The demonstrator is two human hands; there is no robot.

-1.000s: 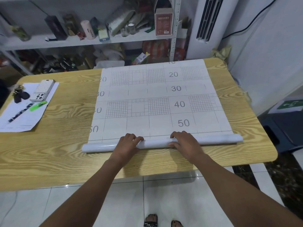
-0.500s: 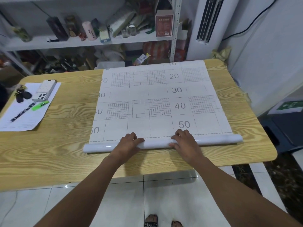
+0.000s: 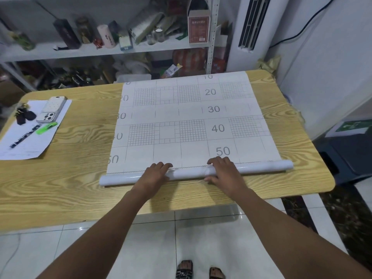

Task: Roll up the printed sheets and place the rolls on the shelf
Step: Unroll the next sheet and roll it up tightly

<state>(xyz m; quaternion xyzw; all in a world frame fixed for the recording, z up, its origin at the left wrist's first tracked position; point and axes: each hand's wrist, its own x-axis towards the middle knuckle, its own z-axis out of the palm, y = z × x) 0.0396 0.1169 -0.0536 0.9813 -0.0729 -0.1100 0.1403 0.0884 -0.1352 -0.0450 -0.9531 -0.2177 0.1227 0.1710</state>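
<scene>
Item: roll (image 3: 189,174), the wound near end of the printed sheet (image 3: 191,117); a slim, glossy white tube.
Position: directly under both sets of fingers, lying on the table (image 3: 60,178).
Long axis: crosswise to the fingers, its ends sticking out past each hand.
Left hand (image 3: 154,174): fingers arched over the roll's top, gripping it.
Right hand (image 3: 223,172): fingers curled over the roll, thumb on the near side.
Nearer hand: neither; both sat level, mid-roll.
Unrolled part: flat, matte paper straight beyond the fingertips; grey grids, numerals 20 to 50.
Judged next move: roll away from the fingers, keeping both ends even.
Table: yellow wood-grain, rounded corners.
Shelf (image 3: 60,52): white, cluttered, far beyond the fingertips.
</scene>
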